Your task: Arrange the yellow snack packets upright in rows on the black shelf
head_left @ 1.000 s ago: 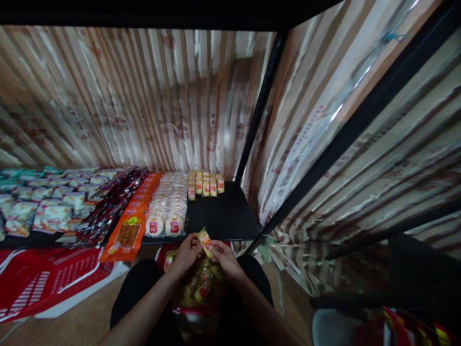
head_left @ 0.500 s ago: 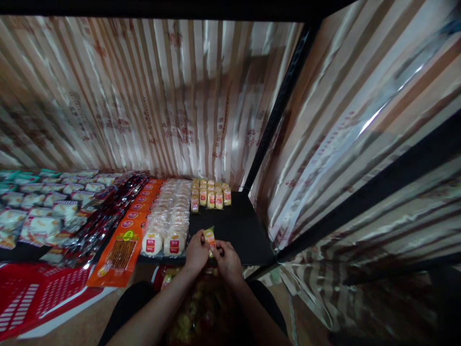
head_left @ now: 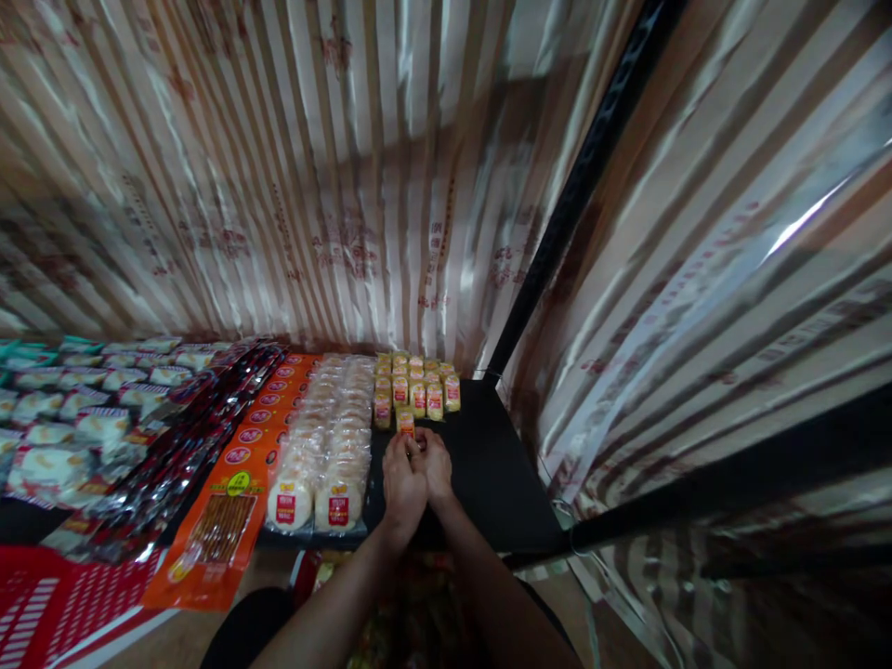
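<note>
A small yellow snack packet [head_left: 405,423] with a red label stands upright above the black shelf, just in front of the grouped packets. My left hand [head_left: 404,483] is closed around its lower end. Beside it, my right hand [head_left: 436,465] is also closed at the packet's base, its fingers meeting those of the left. Matching yellow packets [head_left: 417,398] stand in short rows at the back of the shelf [head_left: 488,465]. Two rows of round white rice crackers [head_left: 338,506] in clear wrappers lie left of my hands.
Orange bags of brown sticks [head_left: 219,530] overlap in a column further left. Dark shiny packets [head_left: 188,437] and white bread-like packs [head_left: 52,472] follow. A red basket [head_left: 84,585] sits low left. A black post [head_left: 550,242] rises at the right rear, before striped sheeting [head_left: 313,186].
Both hands have moved forward over the shelf, carrying the yellow packet from near the front edge to the front of the grouped packets. The camera view has tilted slightly.
</note>
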Demonstrator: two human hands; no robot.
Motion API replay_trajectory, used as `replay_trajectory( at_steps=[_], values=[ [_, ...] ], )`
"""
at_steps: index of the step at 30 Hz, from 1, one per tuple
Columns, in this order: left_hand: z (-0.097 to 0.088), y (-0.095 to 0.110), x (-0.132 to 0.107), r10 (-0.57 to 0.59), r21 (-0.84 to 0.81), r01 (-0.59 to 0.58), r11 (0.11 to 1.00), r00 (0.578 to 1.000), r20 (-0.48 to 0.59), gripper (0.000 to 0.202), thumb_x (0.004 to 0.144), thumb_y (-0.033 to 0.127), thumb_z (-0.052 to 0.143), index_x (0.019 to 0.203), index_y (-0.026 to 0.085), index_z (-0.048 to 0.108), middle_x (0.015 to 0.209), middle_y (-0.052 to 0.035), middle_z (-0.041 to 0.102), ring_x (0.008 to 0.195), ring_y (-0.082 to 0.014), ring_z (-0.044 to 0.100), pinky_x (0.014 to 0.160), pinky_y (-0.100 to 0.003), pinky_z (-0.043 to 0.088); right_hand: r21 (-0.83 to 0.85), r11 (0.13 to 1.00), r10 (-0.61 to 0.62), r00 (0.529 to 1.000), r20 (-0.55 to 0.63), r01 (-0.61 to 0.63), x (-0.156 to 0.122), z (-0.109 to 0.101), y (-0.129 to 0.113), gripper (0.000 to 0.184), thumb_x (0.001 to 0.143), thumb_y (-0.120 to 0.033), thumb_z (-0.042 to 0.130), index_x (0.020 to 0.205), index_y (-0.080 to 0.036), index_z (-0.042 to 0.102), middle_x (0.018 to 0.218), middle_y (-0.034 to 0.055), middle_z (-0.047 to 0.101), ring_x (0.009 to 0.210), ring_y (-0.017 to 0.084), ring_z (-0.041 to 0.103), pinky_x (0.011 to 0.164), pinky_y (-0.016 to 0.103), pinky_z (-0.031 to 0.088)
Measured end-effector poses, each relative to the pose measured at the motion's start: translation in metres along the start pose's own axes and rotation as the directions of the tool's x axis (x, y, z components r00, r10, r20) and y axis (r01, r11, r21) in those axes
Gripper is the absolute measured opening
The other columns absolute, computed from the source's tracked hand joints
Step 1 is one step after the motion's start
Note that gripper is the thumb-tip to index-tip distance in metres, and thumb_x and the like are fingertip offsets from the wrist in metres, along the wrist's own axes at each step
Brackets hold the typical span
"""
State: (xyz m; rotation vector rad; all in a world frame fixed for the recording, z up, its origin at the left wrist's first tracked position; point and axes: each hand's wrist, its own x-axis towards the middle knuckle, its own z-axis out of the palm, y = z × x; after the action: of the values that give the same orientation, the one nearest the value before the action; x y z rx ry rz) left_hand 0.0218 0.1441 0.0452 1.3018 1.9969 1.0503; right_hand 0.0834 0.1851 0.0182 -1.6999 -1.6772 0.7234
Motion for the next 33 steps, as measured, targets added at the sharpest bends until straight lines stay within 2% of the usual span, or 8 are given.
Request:
replay_trajectory(
  at_steps=[2, 6, 11, 15, 19, 26, 33],
  values=[
    [0.004, 0.002, 0.005, -0.038, 0.0, 0.038, 0.999, 0.999, 0.02, 0.037, 0.087, 0.024, 0.035, 0.116, 0.012, 0.054, 0.131, -0.0113, 0.049, 0.124, -0.0189, 0.041, 0.106, -0.03, 0.028, 0.022, 1.0, -0.003, 1.0, -0.001, 0.003, 0.009, 0.005, 0.0, 0.023, 0.08, -0.026, 0.044, 0.095, -0.018, 0.059, 0.091, 0.0059, 0.061, 0.076, 0.016, 0.059, 0.068, 0.024, 0.044],
    [0.005, 0.006, 0.015, -0.088, -0.013, 0.09, 0.996, 0.993, 0.079, 0.042, 0.087, 0.022, 0.035, 0.124, 0.009, 0.048, 0.138, -0.0118, 0.042, 0.127, -0.0183, 0.037, 0.107, -0.028, 0.026, 0.074, 0.997, -0.017, 0.999, -0.038, 0.02, 0.02, 0.013, -0.001, 0.026, 0.076, -0.023, 0.044, 0.097, -0.017, 0.059, 0.096, 0.0073, 0.061, 0.081, 0.017, 0.059, 0.072, 0.025, 0.044],
    [0.007, 0.005, 0.023, -0.118, -0.043, 0.12, 0.992, 0.991, 0.062, 0.041, 0.087, 0.022, 0.034, 0.124, 0.009, 0.048, 0.136, -0.0113, 0.045, 0.126, -0.0173, 0.04, 0.107, -0.027, 0.026, 0.179, 0.982, -0.043, 0.995, -0.086, 0.058, 0.024, 0.021, -0.001, 0.025, 0.074, -0.022, 0.041, 0.095, -0.019, 0.055, 0.088, 0.0043, 0.061, 0.077, 0.017, 0.058, 0.071, 0.027, 0.045],
    [0.014, 0.0, 0.023, -0.103, -0.064, 0.104, 0.993, 0.995, 0.017, 0.04, 0.087, 0.022, 0.034, 0.122, 0.011, 0.051, 0.133, -0.0105, 0.049, 0.123, -0.0162, 0.043, 0.106, -0.026, 0.028, 0.167, 0.977, -0.105, 0.982, -0.157, 0.131, 0.023, 0.026, 0.004, 0.016, 0.073, -0.023, 0.041, 0.084, -0.019, 0.052, 0.08, 0.003, 0.058, 0.072, 0.017, 0.055, 0.068, 0.028, 0.044],
    [0.016, -0.003, 0.023, -0.074, -0.053, 0.074, 0.996, 0.997, 0.001, 0.039, 0.087, 0.021, 0.034, 0.119, 0.012, 0.053, 0.129, -0.0107, 0.052, 0.12, -0.0172, 0.046, 0.105, -0.028, 0.031, 0.136, 0.972, -0.167, 0.969, -0.182, 0.193, 0.023, 0.029, 0.009, 0.014, 0.074, -0.02, 0.039, 0.078, -0.019, 0.052, 0.08, 0.0035, 0.054, 0.073, 0.016, 0.053, 0.07, 0.028, 0.043],
    [0.017, -0.007, 0.03, -0.02, -0.008, 0.019, 1.0, 0.999, -0.026, 0.039, 0.085, 0.019, 0.036, 0.118, 0.01, 0.055, 0.129, -0.0121, 0.052, 0.119, -0.0192, 0.047, 0.104, -0.03, 0.033, 0.065, 0.974, -0.203, 0.964, -0.169, 0.216, 0.021, 0.031, 0.01, 0.021, 0.079, -0.02, 0.041, 0.089, -0.019, 0.06, 0.097, 0.0074, 0.053, 0.089, 0.018, 0.05, 0.081, 0.03, 0.042],
    [0.027, -0.019, 0.034, 0.053, 0.051, -0.051, 0.997, 0.998, -0.046, 0.041, 0.082, 0.015, 0.037, 0.118, 0.011, 0.055, 0.129, -0.0115, 0.052, 0.12, -0.0204, 0.046, 0.105, -0.032, 0.032, -0.001, 0.972, -0.235, 0.962, -0.137, 0.237, 0.018, 0.027, 0.009, 0.024, 0.081, -0.02, 0.042, 0.092, -0.02, 0.063, 0.092, 0.0059, 0.06, 0.088, 0.019, 0.051, 0.081, 0.029, 0.042]
  ],
)
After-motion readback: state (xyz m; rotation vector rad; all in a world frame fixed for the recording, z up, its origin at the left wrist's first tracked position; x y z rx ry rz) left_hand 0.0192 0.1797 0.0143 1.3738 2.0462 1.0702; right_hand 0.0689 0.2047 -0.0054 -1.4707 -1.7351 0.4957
